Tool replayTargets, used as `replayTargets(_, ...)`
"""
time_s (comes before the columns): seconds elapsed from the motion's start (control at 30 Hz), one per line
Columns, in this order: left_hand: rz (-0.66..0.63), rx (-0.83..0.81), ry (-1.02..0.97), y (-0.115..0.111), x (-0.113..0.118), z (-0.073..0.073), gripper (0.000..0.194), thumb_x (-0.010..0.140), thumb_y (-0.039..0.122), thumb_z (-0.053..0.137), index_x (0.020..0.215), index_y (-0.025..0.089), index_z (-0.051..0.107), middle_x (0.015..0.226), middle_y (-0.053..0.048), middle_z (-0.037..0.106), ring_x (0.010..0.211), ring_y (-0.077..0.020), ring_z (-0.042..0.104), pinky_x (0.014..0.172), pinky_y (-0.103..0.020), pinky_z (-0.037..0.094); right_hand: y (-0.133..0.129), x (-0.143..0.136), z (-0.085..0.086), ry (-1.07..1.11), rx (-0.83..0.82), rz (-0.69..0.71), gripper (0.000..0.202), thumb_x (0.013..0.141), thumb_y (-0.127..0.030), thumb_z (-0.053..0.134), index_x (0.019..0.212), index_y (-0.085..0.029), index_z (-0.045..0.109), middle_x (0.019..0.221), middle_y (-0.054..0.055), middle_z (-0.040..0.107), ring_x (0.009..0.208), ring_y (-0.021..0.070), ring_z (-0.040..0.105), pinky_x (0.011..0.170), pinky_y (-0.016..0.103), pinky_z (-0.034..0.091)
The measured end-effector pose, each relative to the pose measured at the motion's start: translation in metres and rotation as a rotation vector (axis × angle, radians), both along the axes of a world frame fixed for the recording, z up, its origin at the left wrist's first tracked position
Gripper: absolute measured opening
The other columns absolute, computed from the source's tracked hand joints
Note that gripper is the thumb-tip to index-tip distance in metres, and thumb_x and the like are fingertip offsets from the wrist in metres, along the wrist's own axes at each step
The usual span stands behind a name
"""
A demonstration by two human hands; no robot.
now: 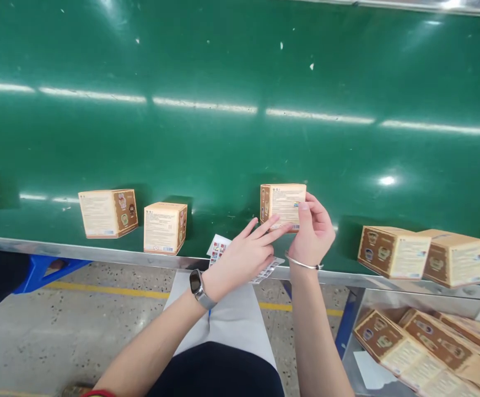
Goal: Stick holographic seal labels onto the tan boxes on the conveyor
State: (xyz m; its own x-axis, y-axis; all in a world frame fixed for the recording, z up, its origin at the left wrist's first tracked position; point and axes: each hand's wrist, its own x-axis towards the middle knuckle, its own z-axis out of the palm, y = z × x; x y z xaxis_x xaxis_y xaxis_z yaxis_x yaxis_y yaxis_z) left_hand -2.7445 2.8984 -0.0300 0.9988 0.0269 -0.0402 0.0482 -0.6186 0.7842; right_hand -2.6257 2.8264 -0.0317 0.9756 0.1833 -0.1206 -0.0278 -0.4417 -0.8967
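Note:
A small cream and brown printed box (pixel 288 199) stands on the green table surface near its front edge. My right hand (pixel 314 231) grips its right side, thumb on the printed face near a small coloured sticker. Across the lower part of that face reach the spread fingers of my left hand (pixel 246 255), which wears a watch at the wrist. Beneath the left palm lies a sheet of small coloured stickers (pixel 219 249), partly hidden, overhanging the table edge. Whether the left hand holds the sheet is unclear.
Two similar boxes (pixel 108 214) (pixel 165 228) stand to the left, another at the far left edge. Two more (pixel 394 252) (pixel 454 258) stand at the right. Below them, a metal shelf holds several boxes (pixel 430 344). A blue stool (pixel 49 271) is at lower left.

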Motion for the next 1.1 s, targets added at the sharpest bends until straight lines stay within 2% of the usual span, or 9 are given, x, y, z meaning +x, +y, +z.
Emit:
replayTargets(0.2, -0.029, 0.091, -0.027, -0.002, 0.001, 0.002, 0.027, 0.096, 0.020, 0.049, 0.077, 0.017, 0.069, 0.156, -0.002, 0.037, 0.150, -0.0229, 0.021, 0.119, -0.048, 0.031, 0.000, 0.000, -0.003, -0.086, 0.085, -0.070, 0.020, 0.079, -0.038, 0.067, 0.078, -0.019, 0.060, 0.104, 0.008, 0.070, 0.096, 0.0217, 0.068, 0.081, 0.038, 0.056)
replayTargets(0.37, -0.040, 0.123, -0.050, -0.003, 0.002, 0.004, 0.027, 0.095, 0.019, 0.049, 0.078, 0.017, 0.070, 0.157, -0.003, 0.036, 0.151, -0.0230, 0.020, 0.118, -0.048, 0.031, -0.004, 0.004, -0.003, -0.120, 0.095, -0.048, 0.019, 0.079, -0.036, 0.068, 0.078, -0.019, 0.062, 0.103, 0.008, 0.069, 0.098, 0.0216, 0.067, 0.085, 0.039, 0.055)
replayTargets(0.7, -0.079, 0.121, -0.028, -0.002, 0.009, 0.008, 0.026, 0.095, 0.019, 0.048, 0.084, 0.017, 0.072, 0.155, -0.005, 0.040, 0.150, -0.0236, 0.024, 0.118, -0.052, 0.031, -0.003, 0.004, 0.000, -0.290, -0.085, -0.011, 0.020, 0.082, -0.038, 0.067, 0.081, -0.020, 0.059, 0.100, 0.010, 0.067, 0.093, 0.0228, 0.067, 0.076, 0.037, 0.056)
replayTargets(0.77, -0.083, 0.104, -0.034, -0.003, 0.012, 0.006, 0.025, 0.095, 0.018, 0.049, 0.085, 0.017, 0.072, 0.156, -0.004, 0.038, 0.150, -0.0242, 0.024, 0.119, -0.052, 0.030, -0.003, 0.008, 0.000, -0.331, -0.126, -0.014, 0.022, 0.082, -0.038, 0.067, 0.092, -0.021, 0.059, 0.102, 0.009, 0.065, 0.090, 0.0225, 0.068, 0.077, 0.038, 0.056)
replayTargets(0.87, -0.083, 0.032, -0.047, -0.003, 0.016, 0.005, 0.025, 0.094, 0.016, 0.049, 0.080, 0.016, 0.070, 0.158, -0.004, 0.034, 0.149, -0.0252, 0.024, 0.120, -0.053, 0.026, -0.005, 0.022, 0.001, -0.314, -0.149, -0.041, 0.049, 0.080, -0.033, 0.071, 0.122, -0.021, 0.049, 0.106, 0.010, 0.062, 0.078, 0.0200, 0.068, 0.075, 0.038, 0.057)
replayTargets(0.93, -0.066, -0.058, -0.047, 0.000, 0.017, 0.009, 0.027, 0.096, 0.017, 0.048, 0.078, 0.015, 0.068, 0.157, -0.005, 0.037, 0.148, -0.0250, 0.027, 0.121, -0.049, 0.025, -0.009, 0.031, 0.008, -0.307, -0.152, -0.093, 0.053, 0.080, -0.030, 0.070, 0.126, -0.019, 0.046, 0.107, 0.012, 0.062, 0.070, 0.0191, 0.067, 0.070, 0.039, 0.058)
replayTargets(1.0, -0.020, -0.203, 0.001, 0.005, 0.014, 0.019, 0.029, 0.099, 0.021, 0.045, 0.081, 0.015, 0.067, 0.145, -0.007, 0.053, 0.139, -0.0224, 0.044, 0.114, -0.041, 0.037, -0.015, 0.035, 0.024, -0.348, -0.181, -0.088, 0.036, 0.084, -0.031, 0.065, 0.116, -0.018, 0.055, 0.106, 0.013, 0.064, 0.073, 0.0207, 0.068, 0.072, 0.041, 0.058)
replayTargets(1.03, 0.005, -0.284, 0.052, 0.009, 0.011, 0.025, 0.028, 0.100, 0.023, 0.044, 0.085, 0.016, 0.066, 0.132, -0.005, 0.064, 0.127, -0.0202, 0.056, 0.104, -0.036, 0.045, -0.018, 0.034, 0.034, -0.365, -0.205, -0.031, 0.028, 0.086, -0.032, 0.062, 0.110, -0.019, 0.060, 0.104, 0.012, 0.066, 0.077, 0.0217, 0.068, 0.075, 0.042, 0.057)
replayTargets(1.1, 0.051, -0.426, 0.167, 0.016, 0.005, 0.037, 0.024, 0.100, 0.027, 0.045, 0.092, 0.020, 0.066, 0.101, 0.001, 0.074, 0.096, -0.0151, 0.069, 0.080, -0.026, 0.050, -0.025, 0.028, 0.059, -0.318, -0.267, 0.243, 0.018, 0.090, -0.035, 0.060, 0.101, -0.022, 0.066, 0.098, 0.009, 0.069, 0.086, 0.0224, 0.069, 0.081, 0.041, 0.056)
